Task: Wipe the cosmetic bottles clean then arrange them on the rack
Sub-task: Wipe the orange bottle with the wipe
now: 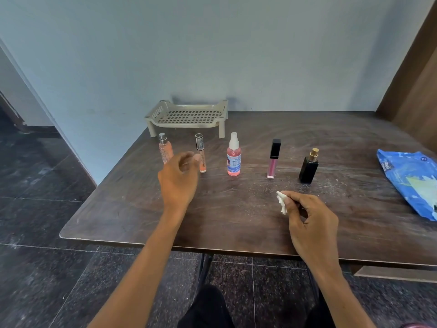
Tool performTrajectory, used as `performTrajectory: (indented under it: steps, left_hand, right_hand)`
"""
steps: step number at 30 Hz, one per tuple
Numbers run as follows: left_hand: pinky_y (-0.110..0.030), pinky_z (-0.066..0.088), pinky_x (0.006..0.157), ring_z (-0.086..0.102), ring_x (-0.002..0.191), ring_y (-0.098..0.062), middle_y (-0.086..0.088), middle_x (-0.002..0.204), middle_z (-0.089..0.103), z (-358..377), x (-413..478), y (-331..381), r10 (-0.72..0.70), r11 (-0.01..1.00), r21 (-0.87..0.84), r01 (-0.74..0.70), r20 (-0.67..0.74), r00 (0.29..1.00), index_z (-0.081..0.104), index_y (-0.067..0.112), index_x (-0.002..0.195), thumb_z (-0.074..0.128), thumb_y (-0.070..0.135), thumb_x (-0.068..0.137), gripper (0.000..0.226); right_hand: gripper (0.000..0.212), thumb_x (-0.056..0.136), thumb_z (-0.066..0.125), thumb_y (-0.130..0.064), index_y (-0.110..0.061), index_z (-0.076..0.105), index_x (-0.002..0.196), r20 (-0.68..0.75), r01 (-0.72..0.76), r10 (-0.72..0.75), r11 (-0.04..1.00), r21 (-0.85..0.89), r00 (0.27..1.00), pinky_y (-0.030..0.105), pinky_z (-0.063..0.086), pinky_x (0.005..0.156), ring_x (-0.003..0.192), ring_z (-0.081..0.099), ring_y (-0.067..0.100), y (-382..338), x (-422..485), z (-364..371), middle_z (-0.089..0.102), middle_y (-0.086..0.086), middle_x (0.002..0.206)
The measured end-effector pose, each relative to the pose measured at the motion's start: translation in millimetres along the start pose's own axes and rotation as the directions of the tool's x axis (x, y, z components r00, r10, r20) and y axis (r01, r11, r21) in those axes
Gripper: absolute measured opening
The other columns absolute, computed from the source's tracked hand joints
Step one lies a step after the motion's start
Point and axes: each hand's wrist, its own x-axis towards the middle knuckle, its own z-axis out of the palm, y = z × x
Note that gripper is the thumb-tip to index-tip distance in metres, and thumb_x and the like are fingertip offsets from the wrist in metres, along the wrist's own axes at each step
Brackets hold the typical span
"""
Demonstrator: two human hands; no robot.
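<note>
Several cosmetic bottles stand in a row on the dark wooden table [236,216]: a slim peach perfume vial [164,147], a peach tube with a black cap [201,152], a pink spray bottle [233,156], a pink lip gloss with a black cap [273,159] and a black perfume bottle with a gold cap [309,167]. A beige perforated rack [188,116] stands behind them at the table's back left, with nothing on it. My left hand [179,179] hovers with loosely curled fingers between the vial and the tube, holding nothing. My right hand [307,217] pinches a small white wipe [281,201] above the table.
A blue wet-wipe pack [411,181] lies at the table's right edge. A brown wooden panel [413,86] rises at the far right. The blue wall runs right behind the rack. Dark tiled floor lies to the left and below the front edge.
</note>
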Motion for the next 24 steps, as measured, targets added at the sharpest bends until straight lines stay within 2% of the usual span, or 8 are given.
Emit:
performTrajectory:
  steps: [3,4,6,8,11,14,17,24]
  left_hand:
    - [-0.018,0.054,0.071,0.063,0.074,0.0,0.007,0.095,0.07,-20.5,7.7,8.2,0.232,0.972,0.077,-0.221,-0.198,0.952,0.069,0.015,0.108,0.066,0.027,0.096,0.017]
    - [-0.022,0.052,0.07,0.063,0.076,-0.007,0.004,0.099,0.069,-26.7,16.2,9.2,0.311,0.949,0.139,-0.284,-0.244,0.919,0.068,0.015,0.11,0.065,0.026,0.096,0.018]
    - [-0.03,0.05,0.076,0.062,0.094,-0.021,-0.003,0.116,0.064,-36.7,37.2,9.4,0.391,0.905,0.287,-0.315,-0.268,0.88,0.065,0.019,0.12,0.064,0.027,0.095,0.026]
    - [-0.03,0.045,0.082,0.055,0.116,-0.026,-0.005,0.134,0.055,-42.7,56.1,9.3,0.349,0.889,0.38,-0.255,-0.202,0.915,0.061,0.026,0.131,0.063,0.03,0.097,0.035]
    - [-0.04,0.048,0.089,0.051,0.127,-0.028,-0.004,0.14,0.054,-46.5,72.5,6.4,0.261,0.859,0.47,-0.202,-0.063,0.963,0.063,0.027,0.132,0.058,0.034,0.099,0.034]
    - [-0.046,0.051,0.088,0.059,0.118,-0.032,-0.006,0.133,0.064,-46.9,74.9,7.7,0.182,0.851,0.499,-0.162,0.01,0.983,0.072,0.022,0.121,0.056,0.037,0.1,0.03]
    - [-0.047,0.056,0.085,0.068,0.105,-0.033,-0.007,0.114,0.074,-48.8,75.2,6.1,0.159,0.842,0.517,-0.154,0.036,0.987,0.073,0.022,0.116,0.055,0.039,0.101,0.029]
    - [-0.044,0.059,0.085,0.071,0.096,-0.028,-0.006,0.104,0.078,-55.9,85.4,7.0,0.121,0.852,0.504,-0.142,0.073,0.99,0.078,0.021,0.108,0.072,0.033,0.091,0.021]
  right_hand:
    - [0.02,0.093,0.062,-0.021,-0.021,0.072,0.11,0.003,-0.002,0.002,1.0,0.003,1.0,0.011,0.047,0.067,0.082,0.063,0.001,-0.5,-0.4,-0.5,0.067,-0.014,0.09]
    - [0.02,0.093,0.062,-0.02,-0.021,0.072,0.11,0.003,-0.005,0.005,1.0,0.003,1.0,0.01,0.047,0.067,0.082,0.063,0.0,-0.4,-0.7,-0.7,0.068,-0.014,0.091]
    - [0.02,0.093,0.062,-0.021,-0.021,0.072,0.11,0.004,-0.012,0.012,1.0,0.001,1.0,0.009,0.046,0.067,0.083,0.062,-0.001,-0.1,-1.1,-1.1,0.068,-0.014,0.092]
    - [0.02,0.093,0.062,-0.02,-0.02,0.072,0.111,0.002,-0.015,0.015,1.0,-0.006,1.0,0.008,0.046,0.068,0.084,0.062,-0.002,0.0,-1.1,-1.1,0.068,-0.013,0.094]
    - [0.02,0.092,0.063,-0.018,-0.018,0.072,0.111,-0.004,-0.012,0.012,1.0,-0.006,1.0,0.006,0.046,0.07,0.087,0.062,-0.004,-1.0,-1.2,-1.1,0.067,-0.013,0.095]
    - [0.02,0.092,0.062,-0.019,-0.018,0.071,0.11,-0.008,-0.013,0.013,1.0,0.009,1.0,0.005,0.045,0.07,0.087,0.061,-0.004,-2.5,-1.6,-2.0,0.067,-0.013,0.093]
    - [0.02,0.092,0.062,-0.019,-0.018,0.072,0.11,-0.005,-0.016,0.017,1.0,0.003,1.0,0.005,0.044,0.07,0.087,0.061,-0.004,-2.0,-1.8,-1.9,0.067,-0.012,0.094]
    - [0.021,0.093,0.062,-0.019,-0.018,0.071,0.111,-0.002,-0.015,0.015,1.0,-0.006,1.0,0.006,0.045,0.069,0.083,0.062,-0.003,-3.1,-1.6,-1.5,0.068,-0.009,0.095]
